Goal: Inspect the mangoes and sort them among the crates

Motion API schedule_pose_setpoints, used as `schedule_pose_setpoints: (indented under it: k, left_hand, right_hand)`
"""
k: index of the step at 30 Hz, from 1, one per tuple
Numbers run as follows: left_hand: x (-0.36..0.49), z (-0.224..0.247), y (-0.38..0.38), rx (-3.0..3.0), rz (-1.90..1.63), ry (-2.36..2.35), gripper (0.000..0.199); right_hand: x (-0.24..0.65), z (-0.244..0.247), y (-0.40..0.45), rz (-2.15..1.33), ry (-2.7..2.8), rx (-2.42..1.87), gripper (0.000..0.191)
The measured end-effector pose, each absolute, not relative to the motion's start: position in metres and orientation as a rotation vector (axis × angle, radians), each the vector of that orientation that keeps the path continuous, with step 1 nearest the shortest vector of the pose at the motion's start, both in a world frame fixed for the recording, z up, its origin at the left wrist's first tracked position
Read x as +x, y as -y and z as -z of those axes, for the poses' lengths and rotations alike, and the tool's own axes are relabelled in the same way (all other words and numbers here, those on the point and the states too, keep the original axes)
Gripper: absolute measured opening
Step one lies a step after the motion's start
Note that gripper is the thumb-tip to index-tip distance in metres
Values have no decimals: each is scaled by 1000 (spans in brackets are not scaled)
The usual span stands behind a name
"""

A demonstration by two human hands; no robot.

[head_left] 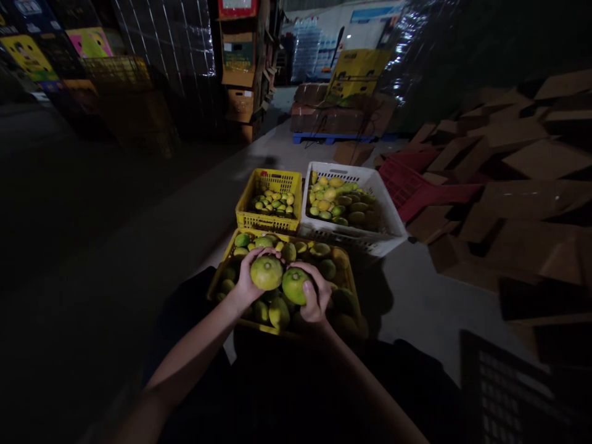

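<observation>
My left hand (250,280) is wrapped round a yellow-green papaya (267,272), its stem end facing up toward me. In my right hand (317,296) is a greener papaya (295,285), with the thumb across its near side. The two fruits are side by side, close together, above a large yellow crate (354,296). That crate holds many green and yellowish papayas (279,313), partly hidden by my hands and in shadow.
Beyond stand a smaller yellow crate (268,221) and a white crate (393,231), both holding yellow-green fruit. Flattened cardboard boxes (531,216) and a red crate (416,185) are heaped at right. Stacked cartons (239,68) and a blue pallet (314,138) are behind.
</observation>
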State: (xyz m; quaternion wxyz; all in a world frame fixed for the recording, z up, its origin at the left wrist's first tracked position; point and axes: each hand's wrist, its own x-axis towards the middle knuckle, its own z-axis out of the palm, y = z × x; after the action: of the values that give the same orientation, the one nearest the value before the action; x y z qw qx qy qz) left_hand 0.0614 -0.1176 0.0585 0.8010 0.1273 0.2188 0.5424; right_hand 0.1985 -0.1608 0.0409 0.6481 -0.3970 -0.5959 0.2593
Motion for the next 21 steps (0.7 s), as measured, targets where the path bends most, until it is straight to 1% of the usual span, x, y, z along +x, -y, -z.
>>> schedule_pose_setpoints:
  k: [3,7,11,13,15,19,21]
  left_hand:
    - [62,-57,112,103,-1146,-585,15]
    - [66,-53,106,-84,-1134,-706,22]
    - [71,-53,106,-110,-1108,-808,29]
    - [73,-55,107,-86,-1096,-830,29]
    - [75,-56,108,-66,-1093,-836,29]
    - [76,-54,108,-44,-1091,-848,23]
    - [76,-53,107,-38,-1085,-856,24]
  right_hand:
    - [192,-43,150,-793,1057,-1019,36]
    - [188,-36,130,-1220,560,-1079,36]
    - [194,-21,117,-1528,330,-1132,25]
    - [198,-16,115,-1643,293,-1146,23]
    - [201,-13,116,-1674,345,-1141,26]
    - [202,-10,121,-1505,630,-1111,38]
    - [203,-9,122,-1419,745,-1105,40]
